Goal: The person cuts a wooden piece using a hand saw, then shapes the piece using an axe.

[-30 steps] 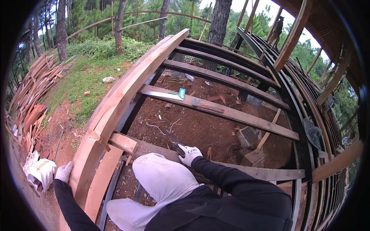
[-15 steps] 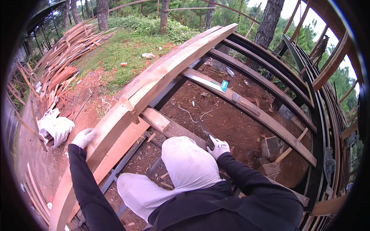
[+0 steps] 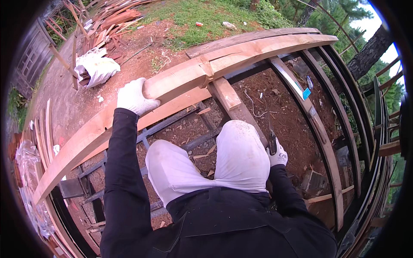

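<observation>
The left hand (image 3: 134,95) wears a white glove and is clamped on the long beam (image 3: 254,50), its fingers bent over the top. The beam runs in front of the person, from low on the left to high on the right, and looks curved here. The right hand (image 3: 278,155), in a white glove too, is closed on the dark handle of a tool (image 3: 272,142), just beside the right knee (image 3: 241,148). The tool's thin blade points away from the person, over the brown dirt (image 3: 275,101). A short block (image 3: 228,94) sticks out by the beam and lies on a rail (image 3: 246,117). A pale plank (image 3: 183,106) lies along the near side of the beam. On the right, a blue card (image 3: 306,93) sits on another rail (image 3: 320,129). A white sack (image 3: 98,69) lies on the ground past the beam, near a wood pile (image 3: 116,20).
</observation>
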The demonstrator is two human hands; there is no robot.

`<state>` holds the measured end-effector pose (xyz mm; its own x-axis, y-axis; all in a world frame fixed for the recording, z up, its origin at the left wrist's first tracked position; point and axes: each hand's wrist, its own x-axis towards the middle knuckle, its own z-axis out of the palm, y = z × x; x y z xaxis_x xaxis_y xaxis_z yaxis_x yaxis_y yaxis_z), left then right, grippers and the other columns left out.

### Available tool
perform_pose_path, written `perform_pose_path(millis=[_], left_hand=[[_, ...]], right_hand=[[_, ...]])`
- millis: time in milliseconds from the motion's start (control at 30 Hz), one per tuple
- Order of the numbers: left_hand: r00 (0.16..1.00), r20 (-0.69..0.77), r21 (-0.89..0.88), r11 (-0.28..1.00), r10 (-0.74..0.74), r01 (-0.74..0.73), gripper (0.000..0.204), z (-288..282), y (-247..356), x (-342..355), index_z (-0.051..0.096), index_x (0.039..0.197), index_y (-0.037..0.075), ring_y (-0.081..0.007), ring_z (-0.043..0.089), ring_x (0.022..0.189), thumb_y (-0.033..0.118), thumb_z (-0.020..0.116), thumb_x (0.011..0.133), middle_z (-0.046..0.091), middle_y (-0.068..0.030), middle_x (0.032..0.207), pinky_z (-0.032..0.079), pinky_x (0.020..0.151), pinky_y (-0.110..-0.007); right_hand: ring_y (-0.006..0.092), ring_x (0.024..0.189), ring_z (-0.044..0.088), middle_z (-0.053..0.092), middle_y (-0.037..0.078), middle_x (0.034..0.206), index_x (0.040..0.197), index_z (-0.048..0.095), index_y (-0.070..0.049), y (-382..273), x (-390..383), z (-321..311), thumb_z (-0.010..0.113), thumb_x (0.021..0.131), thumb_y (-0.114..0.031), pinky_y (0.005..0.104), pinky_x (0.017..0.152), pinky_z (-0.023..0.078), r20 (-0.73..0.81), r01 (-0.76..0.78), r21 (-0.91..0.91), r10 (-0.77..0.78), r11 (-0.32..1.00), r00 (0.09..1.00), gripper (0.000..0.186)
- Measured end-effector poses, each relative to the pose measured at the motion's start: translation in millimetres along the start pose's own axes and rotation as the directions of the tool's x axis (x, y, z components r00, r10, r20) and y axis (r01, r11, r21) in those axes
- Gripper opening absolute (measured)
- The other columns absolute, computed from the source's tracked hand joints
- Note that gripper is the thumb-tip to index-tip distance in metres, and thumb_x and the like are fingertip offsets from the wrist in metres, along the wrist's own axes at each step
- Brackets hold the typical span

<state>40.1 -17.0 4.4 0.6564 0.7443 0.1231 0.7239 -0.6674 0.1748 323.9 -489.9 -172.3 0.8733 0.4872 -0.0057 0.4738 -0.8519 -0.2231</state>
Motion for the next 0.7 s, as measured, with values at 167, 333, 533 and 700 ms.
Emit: perform_pose_path(millis=[167, 333, 533, 700], left_hand=[[0.996, -0.072, 0.013, 0.999, 0.043, -0.042, 0.085, 6.3, 0.6, -8.5, 0.063, 0.124, 0.001, -0.0378, 0.067, 0.105, 0.046, 0.084, 0.055, 0.069, -0.0222, 0.110, 0.052, 0.096, -0.045], [0.976, -0.203, 0.040, 0.996, 0.083, -0.076, 0.085, 11.3, 13.5, -38.6, 0.059, 0.128, 0.004, -0.0339, 0.065, 0.107, 0.041, 0.085, 0.056, 0.068, -0.0155, 0.114, 0.048, 0.097, -0.048], [0.930, -0.334, 0.081, 0.988, 0.152, -0.132, 0.087, 29.6, 22.4, -58.0, 0.058, 0.133, 0.005, -0.0338, 0.064, 0.114, 0.036, 0.087, 0.057, 0.067, -0.0162, 0.120, 0.047, 0.101, -0.049], [0.907, -0.369, 0.153, 0.976, 0.201, -0.154, 0.094, 44.4, 20.0, -79.8, 0.057, 0.136, 0.007, -0.0335, 0.063, 0.117, 0.033, 0.090, 0.052, 0.066, -0.0156, 0.124, 0.046, 0.102, -0.050]], right_hand=[[0.0346, 0.104, 0.070, 0.070, 0.015, 0.118, 0.146, 0.054, -0.017, -5.4, -1.0, -4.0, 0.072, 0.083, -0.033, 0.0461, 0.091, 0.055, 0.078, -0.051, -0.006, 0.051, 0.999, 0.996, 0.068], [0.0328, 0.099, 0.070, 0.070, 0.015, 0.112, 0.147, 0.053, -0.016, -6.8, -1.4, -3.3, 0.071, 0.084, -0.034, 0.0451, 0.088, 0.051, 0.097, -0.033, -0.058, 0.039, 0.998, 0.995, 0.068], [0.0365, 0.111, 0.067, 0.068, 0.020, 0.124, 0.148, 0.051, -0.013, -5.9, 15.3, 0.4, 0.072, 0.083, -0.022, 0.0447, 0.098, 0.053, 0.038, -0.032, 0.199, 0.025, 0.979, 0.999, 0.070], [0.0352, 0.110, 0.068, 0.069, 0.018, 0.120, 0.146, 0.054, -0.014, -30.2, 26.2, 1.5, 0.074, 0.083, -0.024, 0.0444, 0.097, 0.053, -0.017, 0.011, 0.185, -0.008, 0.983, 1.000, 0.067]])
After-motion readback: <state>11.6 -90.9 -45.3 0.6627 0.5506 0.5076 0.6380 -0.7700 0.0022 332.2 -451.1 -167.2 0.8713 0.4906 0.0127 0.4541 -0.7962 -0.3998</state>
